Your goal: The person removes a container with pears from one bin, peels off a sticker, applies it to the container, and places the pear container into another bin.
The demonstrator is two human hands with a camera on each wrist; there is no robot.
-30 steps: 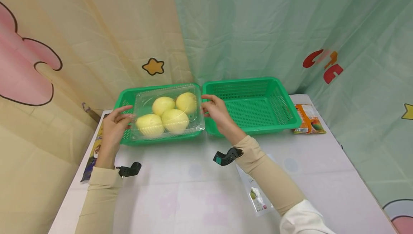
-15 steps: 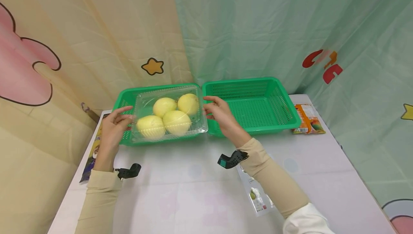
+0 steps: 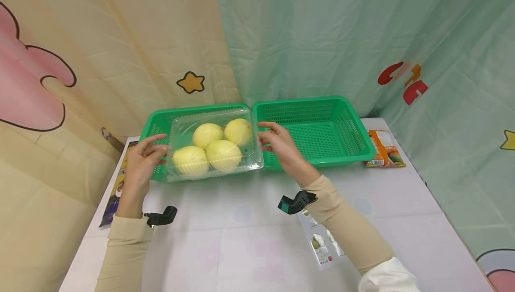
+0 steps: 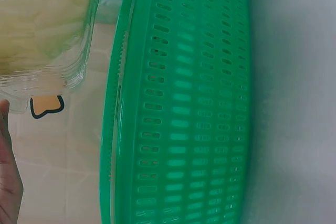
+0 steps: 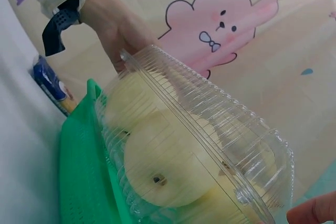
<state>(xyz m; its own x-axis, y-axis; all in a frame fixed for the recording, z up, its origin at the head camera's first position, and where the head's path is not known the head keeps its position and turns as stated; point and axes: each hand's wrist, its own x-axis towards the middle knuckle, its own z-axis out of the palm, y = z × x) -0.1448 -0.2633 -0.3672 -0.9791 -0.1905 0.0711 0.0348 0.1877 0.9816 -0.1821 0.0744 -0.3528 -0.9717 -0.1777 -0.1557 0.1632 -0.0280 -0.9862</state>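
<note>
A lidded clear plastic clamshell box (image 3: 255,163) carries several round, pale yellow fruits (image 3: 223,154). In the head view it overlaps the left green basket (image 3: 154,122), and both wrist views show it above that basket's rim. My left hand (image 3: 141,160) grips the box's left end, thumb below and fingers along the edge. At the opposite end my right hand (image 3: 281,146) holds it by the side. The right wrist view shows the ridged lid and a dark stem dimple on one fruit (image 5: 168,161); only fingertips (image 5: 315,211) of my right hand appear there.
A second green basket (image 3: 314,142) stands right beside the first, nothing in it. An orange packet (image 3: 385,149) lies right of it, a yellow and purple bag (image 3: 114,193) at far left. A printed clear bag (image 3: 322,245) lies partly under my right forearm. A curtain (image 3: 306,37) hangs behind.
Both hands keep their hold while the clamshell box shifts slightly right and toward me. My right hand and forearm have moved right with it; my left hand moved less.
</note>
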